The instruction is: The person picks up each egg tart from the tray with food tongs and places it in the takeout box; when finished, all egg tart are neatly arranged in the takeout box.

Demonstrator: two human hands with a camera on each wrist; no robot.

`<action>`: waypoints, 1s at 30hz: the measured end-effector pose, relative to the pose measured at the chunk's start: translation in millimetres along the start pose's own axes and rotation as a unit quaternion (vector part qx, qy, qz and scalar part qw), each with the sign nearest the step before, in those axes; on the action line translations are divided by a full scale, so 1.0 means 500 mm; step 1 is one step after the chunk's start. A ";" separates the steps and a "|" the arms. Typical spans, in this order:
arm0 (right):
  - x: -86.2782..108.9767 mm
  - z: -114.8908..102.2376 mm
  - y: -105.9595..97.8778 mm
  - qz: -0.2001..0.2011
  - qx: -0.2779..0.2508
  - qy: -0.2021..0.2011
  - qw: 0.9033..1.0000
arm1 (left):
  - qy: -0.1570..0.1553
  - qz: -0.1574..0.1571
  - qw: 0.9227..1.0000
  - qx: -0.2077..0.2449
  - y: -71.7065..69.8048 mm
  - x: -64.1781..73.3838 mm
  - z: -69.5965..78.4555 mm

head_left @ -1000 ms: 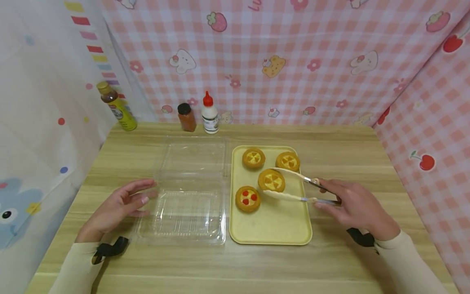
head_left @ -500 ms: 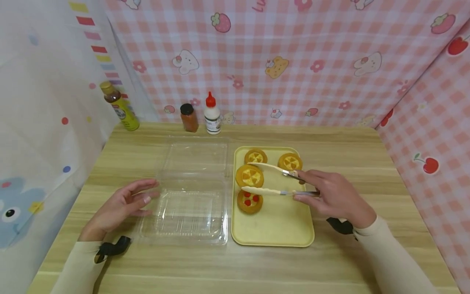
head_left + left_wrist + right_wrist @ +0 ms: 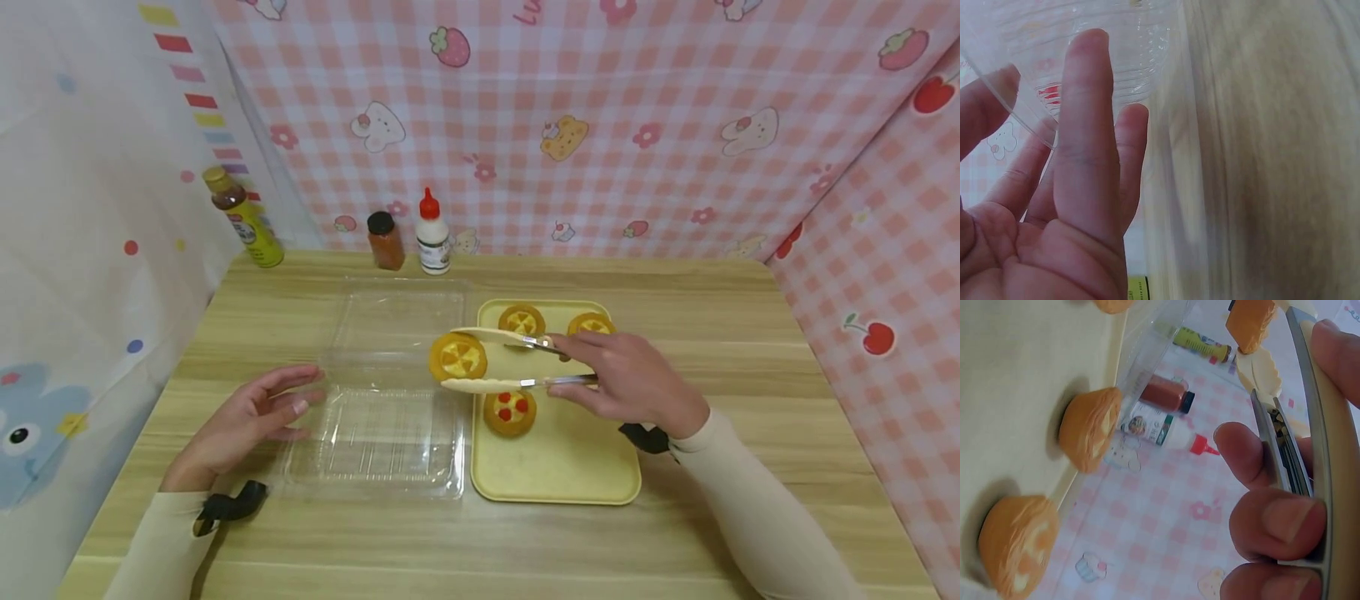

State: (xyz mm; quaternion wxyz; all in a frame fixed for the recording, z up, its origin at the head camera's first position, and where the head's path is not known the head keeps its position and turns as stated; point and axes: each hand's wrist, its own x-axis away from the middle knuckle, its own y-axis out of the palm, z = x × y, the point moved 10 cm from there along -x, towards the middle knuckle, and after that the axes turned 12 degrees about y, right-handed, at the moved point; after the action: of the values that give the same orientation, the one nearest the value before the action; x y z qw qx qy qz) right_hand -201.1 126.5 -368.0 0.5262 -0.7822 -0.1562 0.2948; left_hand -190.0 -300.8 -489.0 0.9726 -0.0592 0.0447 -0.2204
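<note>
My right hand grips a pair of tongs with cream-coloured tips. Pinched between those tips is an egg tart topped with yellow-orange wedges, held over the gap between tray and container. My left hand lies at the left edge of a clear plastic container whose lid is folded back; in the left wrist view its loosely extended fingers overlap the rim. On the yellow tray sit a tart with red pieces and two yellow-topped tarts, the right one partly behind my hand.
Along the back of the wooden table stand a red-brown jar with a black lid, a white squeeze bottle with a red cap and a yellow-green bottle. A pink checked cloth hangs behind them.
My right hand has carried the gripped tart in the tongs leftward, from over the tray to past its left edge. My left hand and the container have stayed in place.
</note>
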 end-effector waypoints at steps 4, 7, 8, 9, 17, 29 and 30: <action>-0.028 -0.017 0.020 -0.011 -0.004 -0.001 1.000 | 0.002 -0.001 1.000 0.000 0.001 0.000 0.001; -0.051 -0.035 0.043 -0.026 -0.005 -0.007 1.000 | 0.002 0.001 1.000 -0.005 -0.001 0.001 0.000; -0.058 -0.043 0.052 -0.030 -0.002 -0.011 0.999 | 0.001 0.001 1.000 -0.007 -0.002 0.001 0.000; -0.064 -0.050 0.060 -0.035 0.001 -0.015 0.999 | 0.000 0.002 1.000 -0.009 -0.003 0.001 0.000; -0.102 -0.110 0.104 -0.047 0.017 -0.043 0.998 | -0.007 0.004 1.000 -0.015 -0.002 -0.001 0.001; -0.128 -0.184 0.173 -0.103 0.018 -0.073 0.992 | -0.017 0.003 1.000 -0.024 -0.003 -0.001 -0.003; -0.129 -0.189 0.176 -0.103 0.018 -0.076 0.992 | -0.016 0.003 1.000 -0.022 -0.003 -0.001 -0.003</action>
State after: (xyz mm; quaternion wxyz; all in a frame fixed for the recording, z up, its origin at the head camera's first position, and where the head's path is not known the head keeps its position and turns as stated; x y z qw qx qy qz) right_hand -198.0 -13.3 -403.8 0.5545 -0.7276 -0.2700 0.3003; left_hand -191.4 -301.9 -490.3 0.9722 -0.0842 0.0344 -0.2159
